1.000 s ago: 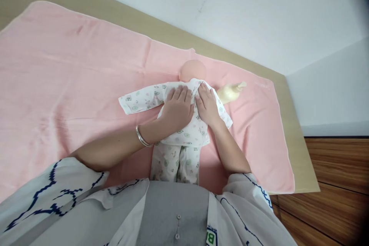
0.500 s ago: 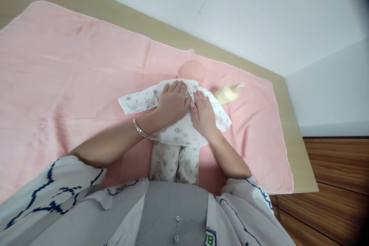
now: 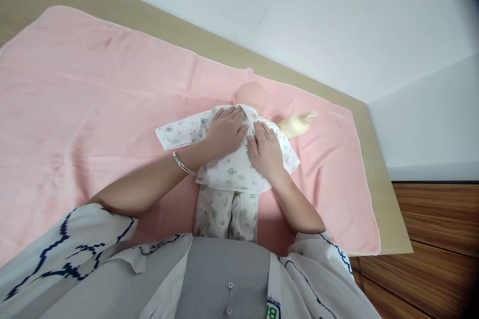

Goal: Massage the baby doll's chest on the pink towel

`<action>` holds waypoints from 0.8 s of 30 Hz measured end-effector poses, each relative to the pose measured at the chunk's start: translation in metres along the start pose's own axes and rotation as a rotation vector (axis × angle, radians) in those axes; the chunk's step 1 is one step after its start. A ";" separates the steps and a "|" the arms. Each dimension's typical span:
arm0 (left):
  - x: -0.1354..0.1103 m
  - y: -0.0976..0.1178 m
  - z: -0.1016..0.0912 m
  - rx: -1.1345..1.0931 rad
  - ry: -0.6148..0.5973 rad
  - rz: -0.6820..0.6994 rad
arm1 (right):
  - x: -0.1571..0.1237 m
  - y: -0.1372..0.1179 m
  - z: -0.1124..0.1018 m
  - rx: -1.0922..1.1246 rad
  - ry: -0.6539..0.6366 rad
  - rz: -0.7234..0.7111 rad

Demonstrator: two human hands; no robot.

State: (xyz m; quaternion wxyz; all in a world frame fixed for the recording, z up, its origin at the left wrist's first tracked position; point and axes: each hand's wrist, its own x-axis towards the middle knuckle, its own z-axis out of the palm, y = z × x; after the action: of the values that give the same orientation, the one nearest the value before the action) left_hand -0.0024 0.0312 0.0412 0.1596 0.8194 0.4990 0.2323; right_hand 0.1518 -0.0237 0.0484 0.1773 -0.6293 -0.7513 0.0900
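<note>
A baby doll lies on its back on a pink blanket (image 3: 93, 89), its bald head (image 3: 250, 95) pointing away from me. It wears a white printed jacket (image 3: 232, 172) and matching trousers (image 3: 224, 212). My left hand (image 3: 224, 132) lies flat on the left side of the doll's chest, fingers stretched out, a silver bangle (image 3: 182, 164) on the wrist. Beside it, my right hand (image 3: 265, 148) rests flat on the right side of the jacket. The empty left sleeve (image 3: 179, 132) lies spread out. The doll's bare arm (image 3: 297, 122) sticks out to the right.
The blanket covers a light wooden table (image 3: 381, 159) that stands against a white wall (image 3: 318, 15). The table's right edge drops to a brown wooden floor (image 3: 437, 239). My grey and white shirt (image 3: 209, 279) fills the bottom of the view.
Both hands have slid a little along the jacket front toward the doll's neck and the fabric has shifted under them. The view has moved slightly.
</note>
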 end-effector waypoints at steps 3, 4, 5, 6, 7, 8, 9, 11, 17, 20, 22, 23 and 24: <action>0.000 -0.002 0.008 -0.005 0.015 -0.008 | 0.000 -0.002 0.001 0.003 0.006 0.020; -0.001 -0.002 0.010 -0.005 0.030 -0.009 | 0.002 0.000 0.002 0.003 0.004 0.024; -0.002 -0.001 0.012 -0.007 0.047 -0.007 | 0.006 0.003 0.003 0.005 0.001 0.026; -0.003 -0.001 0.013 -0.011 0.064 -0.004 | 0.010 0.006 0.004 0.009 -0.003 0.025; -0.003 0.000 0.014 -0.016 0.079 -0.002 | 0.014 0.010 0.006 0.015 -0.005 0.024; -0.004 0.000 0.015 -0.021 0.090 0.000 | 0.017 0.013 0.007 0.022 -0.004 0.023; -0.004 -0.001 0.015 -0.026 0.097 0.002 | 0.020 0.016 0.008 0.030 -0.002 0.023; -0.003 -0.002 0.016 -0.033 0.103 0.005 | 0.023 0.020 0.010 0.042 0.008 0.025; -0.004 -0.006 0.019 -0.063 0.147 0.012 | 0.019 0.020 0.013 0.036 0.018 0.022; -0.005 -0.008 0.020 -0.089 0.189 0.030 | 0.019 0.020 0.013 0.022 0.025 0.016; -0.004 -0.009 0.021 -0.105 0.208 0.039 | 0.019 0.020 0.012 0.023 0.028 0.012; -0.004 -0.010 0.022 -0.113 0.217 0.042 | 0.020 0.020 0.012 0.026 0.029 0.011; -0.004 -0.010 0.023 -0.122 0.226 0.047 | 0.020 0.020 0.012 0.029 0.030 0.012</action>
State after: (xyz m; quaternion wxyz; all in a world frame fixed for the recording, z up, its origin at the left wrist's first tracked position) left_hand 0.0005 0.0317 0.0161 0.1465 0.7882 0.4796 0.3568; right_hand 0.1625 0.0005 0.0333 0.1972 -0.6323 -0.7434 0.0927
